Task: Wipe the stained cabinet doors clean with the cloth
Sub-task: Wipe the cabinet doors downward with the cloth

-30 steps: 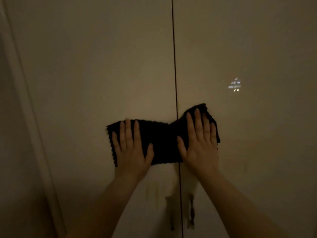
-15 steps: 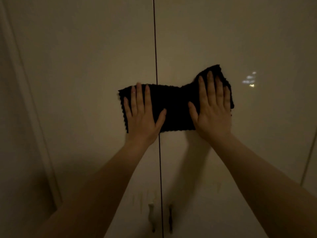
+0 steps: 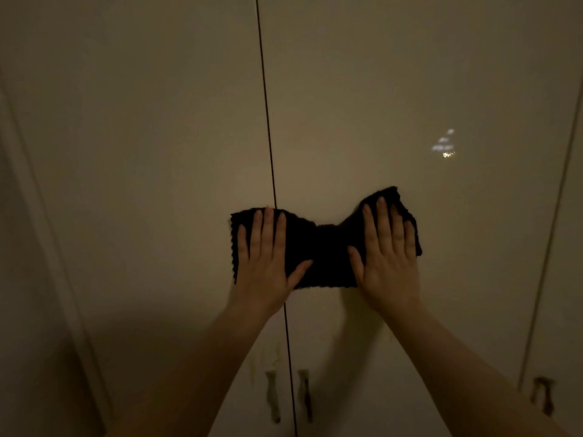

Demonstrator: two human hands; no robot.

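Pressing flat with straight, spread fingers, the left hand (image 3: 263, 263) and the right hand (image 3: 386, 257) pinned the dark cloth (image 3: 321, 250) against the pale cabinet doors (image 3: 142, 152). The cloth lay stretched between them, bunched narrow in the middle, its right upper corner raised under the right fingertips (image 3: 381, 203). Its left end straddled the dark seam (image 3: 268, 127) between the two doors, and the rest lay on the right-hand door (image 3: 362, 89). Neither hand curled around the fabric; both palms bore on it.

Above the cloth, wide bare door surface ran to the top edge, marked only by a small bright reflection (image 3: 443, 145). Below, yellowish stains (image 3: 252, 365) sat just left of two handles (image 3: 273, 395) flanking the seam. A second seam (image 3: 549, 247) bounded the right-hand door, with another handle (image 3: 544, 395) beyond it. A pale frame edge (image 3: 47, 247) closed the left side.
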